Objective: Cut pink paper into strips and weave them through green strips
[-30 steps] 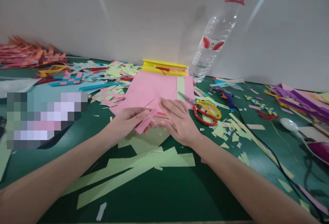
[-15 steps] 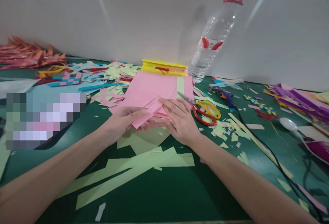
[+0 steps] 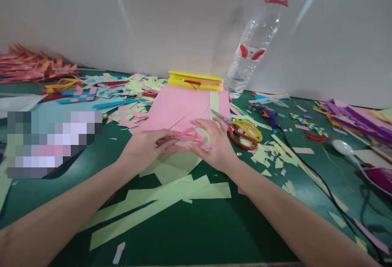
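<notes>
Right now both hands meet near the middle of the green table point(image 3: 214, 234): the left hand point(image 3: 143, 148) has its fingers curled around the near-left end of a bundle of pink paper strips point(image 3: 183, 139), and the right hand point(image 3: 216, 146) lies half open with its fingertips pressing on the strips' right end, though how tightly it grips is hard to make out. Those strips sit at the near edge of a pink paper sheet point(image 3: 180, 105), above pale green offcuts point(image 3: 171, 195), with red-and-yellow scissors point(image 3: 245, 132) just right of the right hand and a clear plastic bottle point(image 3: 255, 42) leaning on the far wall.
</notes>
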`<state>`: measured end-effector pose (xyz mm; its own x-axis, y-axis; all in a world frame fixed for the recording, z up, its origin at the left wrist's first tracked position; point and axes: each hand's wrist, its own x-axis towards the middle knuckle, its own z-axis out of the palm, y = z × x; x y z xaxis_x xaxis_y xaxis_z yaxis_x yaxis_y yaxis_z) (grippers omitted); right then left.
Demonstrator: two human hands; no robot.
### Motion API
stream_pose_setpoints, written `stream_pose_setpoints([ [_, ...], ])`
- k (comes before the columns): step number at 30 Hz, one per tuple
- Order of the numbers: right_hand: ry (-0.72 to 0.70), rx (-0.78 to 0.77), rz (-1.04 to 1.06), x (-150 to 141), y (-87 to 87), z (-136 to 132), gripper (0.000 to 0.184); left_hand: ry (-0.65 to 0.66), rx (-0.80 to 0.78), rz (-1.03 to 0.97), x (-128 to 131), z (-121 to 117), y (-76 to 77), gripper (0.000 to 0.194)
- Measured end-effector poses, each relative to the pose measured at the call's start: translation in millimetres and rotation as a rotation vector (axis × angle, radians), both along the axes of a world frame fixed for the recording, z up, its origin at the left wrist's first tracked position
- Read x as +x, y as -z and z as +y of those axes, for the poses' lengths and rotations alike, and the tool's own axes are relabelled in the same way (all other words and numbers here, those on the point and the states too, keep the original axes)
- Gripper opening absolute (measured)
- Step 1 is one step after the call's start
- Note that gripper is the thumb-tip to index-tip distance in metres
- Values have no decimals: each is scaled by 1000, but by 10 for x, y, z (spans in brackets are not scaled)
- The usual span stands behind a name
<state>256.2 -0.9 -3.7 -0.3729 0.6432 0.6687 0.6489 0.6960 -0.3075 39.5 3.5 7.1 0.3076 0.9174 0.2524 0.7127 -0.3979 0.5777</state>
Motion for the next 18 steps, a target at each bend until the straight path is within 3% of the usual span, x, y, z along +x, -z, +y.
stream_pose_setpoints([
  [5,-21,-44,-19,0,49,37,19,80,160,105,-17,4,45,41],
  [9,-19,16,24,18,85,77,7,44,97,52,-7,-9,42,38],
  [18,7,-43,88,42,79,102,13,-35,-28,-152,41,-49,-48,29],
])
